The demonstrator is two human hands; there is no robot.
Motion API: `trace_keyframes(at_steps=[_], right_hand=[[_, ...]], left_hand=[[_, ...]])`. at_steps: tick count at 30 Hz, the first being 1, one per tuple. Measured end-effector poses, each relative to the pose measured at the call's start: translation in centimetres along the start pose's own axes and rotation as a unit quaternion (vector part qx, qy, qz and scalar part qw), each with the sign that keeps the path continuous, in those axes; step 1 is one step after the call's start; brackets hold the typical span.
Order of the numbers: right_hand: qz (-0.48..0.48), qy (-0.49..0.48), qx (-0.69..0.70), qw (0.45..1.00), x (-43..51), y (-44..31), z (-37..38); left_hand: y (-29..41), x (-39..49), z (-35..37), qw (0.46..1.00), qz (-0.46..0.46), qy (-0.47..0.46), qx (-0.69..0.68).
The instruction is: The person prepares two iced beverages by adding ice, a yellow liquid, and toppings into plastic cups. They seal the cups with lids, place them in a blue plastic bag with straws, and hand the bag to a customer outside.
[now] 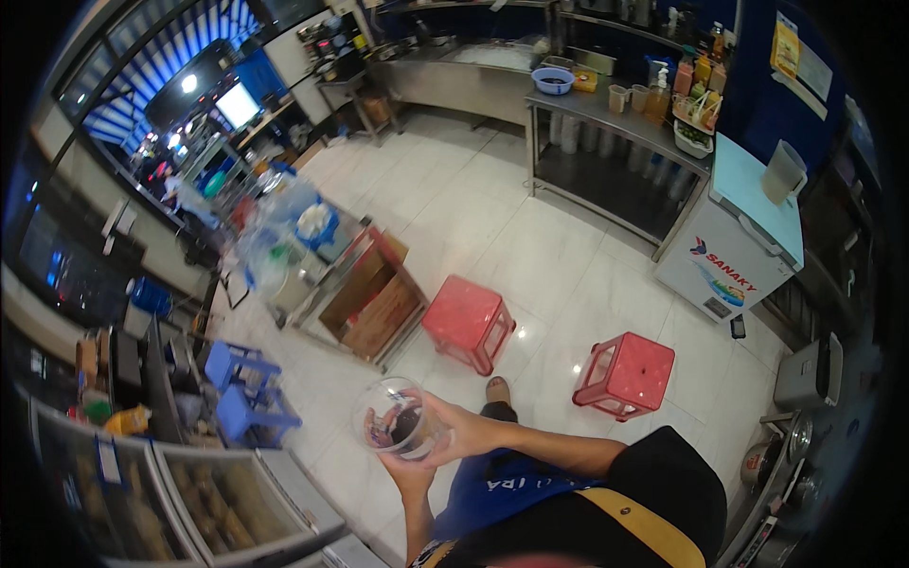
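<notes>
A clear plastic cup [389,403] with dark contents in its lower part is between my two hands, its open mouth tilted towards the camera. Around one side of it wraps my right hand [465,429]. My left hand [405,461] supports the cup from below and the other side; its fingers show partly through the clear wall. What the dark contents are cannot be told. Below the cup lies the white tiled floor [483,177].
Two red plastic stools [465,312] stand ahead, blue stools [245,412] to the left. A cluttered cart [398,341] holds boxes and bags. Glass-topped freezers [284,490] are at lower left. A steel counter [603,117] and Sanaky chest freezer [731,248] stand at right. A person [184,195] is far left.
</notes>
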State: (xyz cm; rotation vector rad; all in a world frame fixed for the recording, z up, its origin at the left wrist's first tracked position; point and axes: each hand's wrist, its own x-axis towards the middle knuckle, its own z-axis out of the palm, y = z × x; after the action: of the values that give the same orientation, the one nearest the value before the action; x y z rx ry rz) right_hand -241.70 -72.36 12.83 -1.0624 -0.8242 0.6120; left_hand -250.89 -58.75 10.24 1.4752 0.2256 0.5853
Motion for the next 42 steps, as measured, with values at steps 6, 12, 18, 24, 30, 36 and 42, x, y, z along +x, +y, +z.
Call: trace_keyframes(at_steps=[6,12,18,24,30,36,42], right_hand=[[0.241,0.136,0.102,0.955,-1.3,2.4,-23.6],[0.356,0.649,-0.105,0.664,-16.5,11.7,-44.4],[0.43,0.695,0.083,0.571,-21.2,13.3,-59.4],[0.437,0.325,-0.533,0.647,-16.7,19.1,-81.5],[0.468,0.4,-0.051,0.786,14.8,8.1,-100.0],[0.386,0.416,0.052,0.822,32.8,7.4,-111.0],[0.443,0.402,0.046,0.8,45.5,8.8,-119.1]], left_hand=[[-9.5,16.5,12.2,0.984,-0.022,-0.175,-0.038],[-12.6,33.7,28.8,0.962,-0.027,-0.261,-0.073],[-17.0,47.0,44.0,0.969,-0.011,-0.227,-0.097],[-21.4,55.7,52.3,0.993,-0.046,-0.08,-0.074],[-23.1,66.1,54.8,1.0,-0.007,0.006,-0.029],[-30.1,79.2,57.7,0.999,-0.005,0.016,0.033],[-32.3,99.2,63.4,0.999,-0.024,-0.014,-0.039]])
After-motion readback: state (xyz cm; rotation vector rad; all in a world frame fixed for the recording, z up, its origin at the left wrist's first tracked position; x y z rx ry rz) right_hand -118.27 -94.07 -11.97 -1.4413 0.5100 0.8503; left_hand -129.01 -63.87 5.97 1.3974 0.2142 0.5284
